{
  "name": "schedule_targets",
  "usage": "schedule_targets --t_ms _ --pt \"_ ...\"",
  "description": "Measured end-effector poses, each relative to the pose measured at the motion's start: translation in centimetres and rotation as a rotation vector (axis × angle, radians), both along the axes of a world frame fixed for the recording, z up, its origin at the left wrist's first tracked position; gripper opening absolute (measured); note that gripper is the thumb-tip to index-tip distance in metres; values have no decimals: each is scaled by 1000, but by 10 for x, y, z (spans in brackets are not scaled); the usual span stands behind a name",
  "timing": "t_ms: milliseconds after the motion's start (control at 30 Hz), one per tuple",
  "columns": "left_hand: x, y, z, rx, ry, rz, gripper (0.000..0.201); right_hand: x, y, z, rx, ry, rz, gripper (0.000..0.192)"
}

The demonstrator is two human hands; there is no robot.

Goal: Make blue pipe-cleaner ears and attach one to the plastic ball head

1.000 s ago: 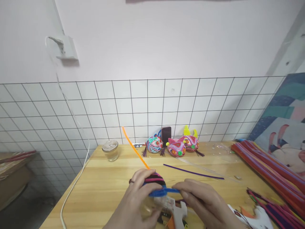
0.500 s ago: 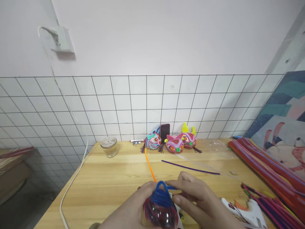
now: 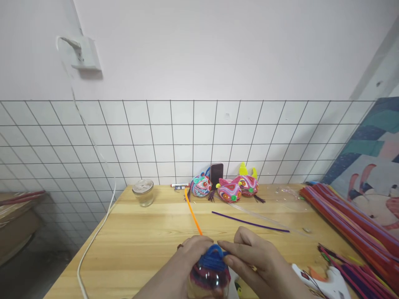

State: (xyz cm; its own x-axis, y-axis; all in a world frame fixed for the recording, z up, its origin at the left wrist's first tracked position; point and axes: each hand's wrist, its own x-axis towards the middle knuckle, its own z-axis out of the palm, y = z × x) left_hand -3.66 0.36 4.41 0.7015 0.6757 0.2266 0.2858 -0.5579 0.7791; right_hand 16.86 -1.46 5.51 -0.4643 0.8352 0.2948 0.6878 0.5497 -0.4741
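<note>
We hold a small clear plastic ball (image 3: 208,276) low over the near edge of a wooden table (image 3: 140,241), its round body wound with dark and pink fuzzy wire and capped with blue wire (image 3: 212,256). Our left hand (image 3: 183,265) cups the ball's side with fingers curled together, while our right hand (image 3: 255,261) pinches the blue wire at the cap between thumb and forefinger. We judge the step to be winding the blue wire down tight; the next move likely calls for steady tension and a slow turn of the ball. An orange wire (image 3: 193,212) leaves the ball, its length pointing away and slightly left toward finished toy faces (image 3: 229,189) by the wall.
</note>
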Motion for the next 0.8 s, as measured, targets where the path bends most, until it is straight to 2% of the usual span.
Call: schedule_targets --t_ms 133,233,333,400,533,633,700,800 --pt "-2 4 -19 187 -10 18 64 -1 0 -1 46 -59 -4 19" --pt "-3 5 -23 231 32 38 65 -1 1 -2 75 -86 -4 20" --pt "-1 4 -20 261 77 67 60 -2 1 -3 93 -81 -20 21" --pt "1 2 -18 340 95 119 54 -1 1 -4 120 -99 -22 22" --pt "2 0 -15 643 92 273 46 4 -1 -4 169 -133 -16 24" --pt "-4 3 -10 832 95 329 44 15 -5 -6 92 -115 -82 22" --pt "-12 6 -7 856 94 368 43 27 -3 -11 43 -115 -136 23" --pt "-23 12 -4 796 62 438 41 50 10 -28 -8 -143 -199 30"
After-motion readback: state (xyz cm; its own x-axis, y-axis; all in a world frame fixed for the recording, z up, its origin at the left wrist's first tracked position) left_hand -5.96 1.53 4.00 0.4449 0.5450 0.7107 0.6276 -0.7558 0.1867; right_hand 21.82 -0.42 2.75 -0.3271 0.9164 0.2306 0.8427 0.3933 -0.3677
